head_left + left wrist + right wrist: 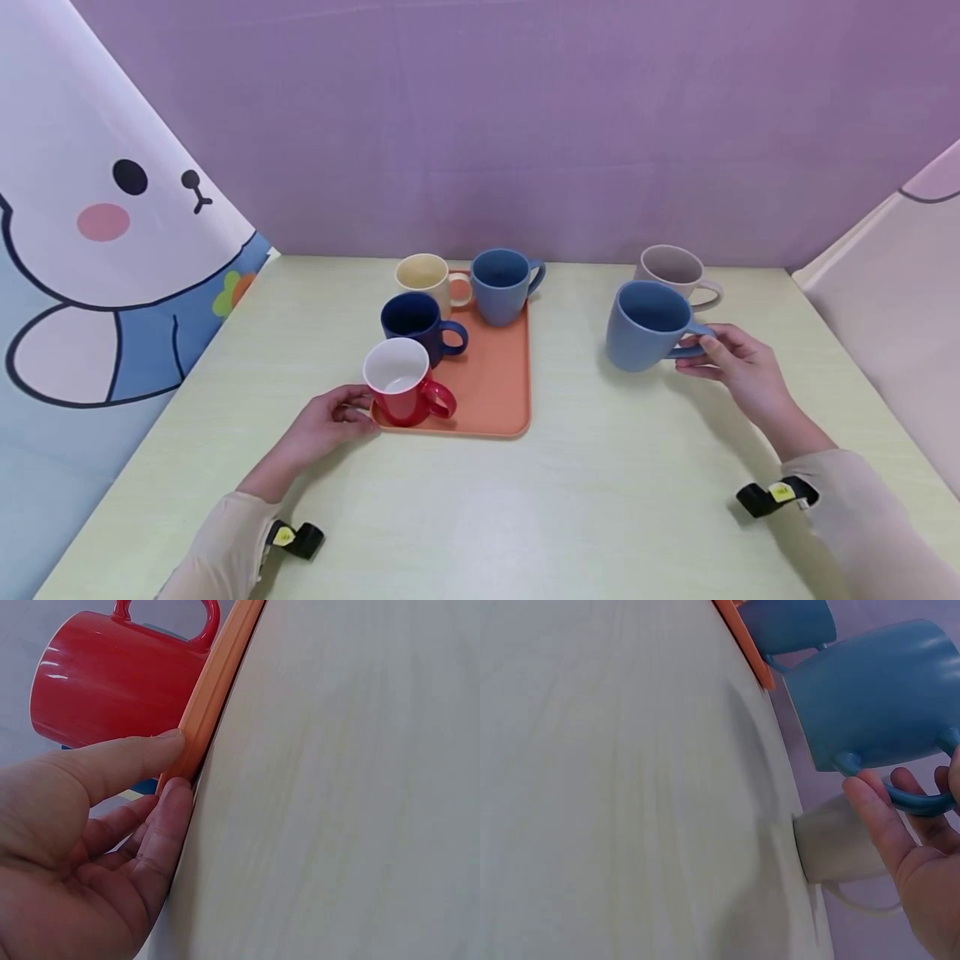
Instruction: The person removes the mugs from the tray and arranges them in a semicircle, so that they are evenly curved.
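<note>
At the near left corner of an orange tray [495, 387], my left hand [328, 423] pinches the rim between thumb and fingers, close beside a red mug [399, 402]. The red mug has a white inside and stands upright on the tray. My right hand [746, 375] grips a blue mug [637, 340] by its handle and holds it upright above the table. In the right wrist view, the raised mug's handle [922, 802] lies between thumb and fingers. Behind it stands a grey mug [671, 265], partly hidden by the blue one in the head view.
Also on the tray are a navy mug [426, 337], a cream mug [423, 273] and a second blue mug [498, 296], handles to the right. The pale table [570, 500] ends at a purple backdrop [525, 125]. A cartoon-printed cloth [67, 350] hangs at left.
</note>
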{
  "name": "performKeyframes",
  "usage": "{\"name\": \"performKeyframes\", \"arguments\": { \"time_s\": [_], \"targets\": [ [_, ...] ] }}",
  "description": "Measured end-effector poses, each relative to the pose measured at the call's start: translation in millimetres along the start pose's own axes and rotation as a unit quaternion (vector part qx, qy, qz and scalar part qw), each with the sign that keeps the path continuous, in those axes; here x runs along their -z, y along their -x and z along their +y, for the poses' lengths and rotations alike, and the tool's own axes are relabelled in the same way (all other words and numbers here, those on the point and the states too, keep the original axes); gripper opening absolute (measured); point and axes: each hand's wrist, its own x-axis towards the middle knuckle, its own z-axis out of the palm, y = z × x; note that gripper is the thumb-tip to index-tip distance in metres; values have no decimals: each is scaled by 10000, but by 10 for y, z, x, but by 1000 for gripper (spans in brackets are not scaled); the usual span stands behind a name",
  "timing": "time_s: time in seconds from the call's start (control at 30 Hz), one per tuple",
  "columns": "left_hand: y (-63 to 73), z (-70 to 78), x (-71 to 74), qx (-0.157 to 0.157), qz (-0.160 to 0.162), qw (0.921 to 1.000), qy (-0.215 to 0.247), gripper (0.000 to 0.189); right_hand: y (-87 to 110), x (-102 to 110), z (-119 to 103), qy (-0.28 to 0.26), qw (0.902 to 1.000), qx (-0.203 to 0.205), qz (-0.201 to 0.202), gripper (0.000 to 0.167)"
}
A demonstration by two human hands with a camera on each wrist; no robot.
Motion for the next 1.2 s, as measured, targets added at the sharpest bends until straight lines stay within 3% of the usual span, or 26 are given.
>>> {"name": "performKeyframes", "arguments": {
  "time_s": [0.57,0.93,1.2],
  "targets": [
    [4,-16,3,-166,1,9999,-11,51,60,311,-16,-118,9998,90,143,19],
    [-8,-28,8,-251,-20,9997,35,51,117,621,53,-493,9987,-11,141,23],
    [-2,-4,15,-224,-6,9997,31,51,144,750,58,-345,9989,-171,266,21]
  ]
}}
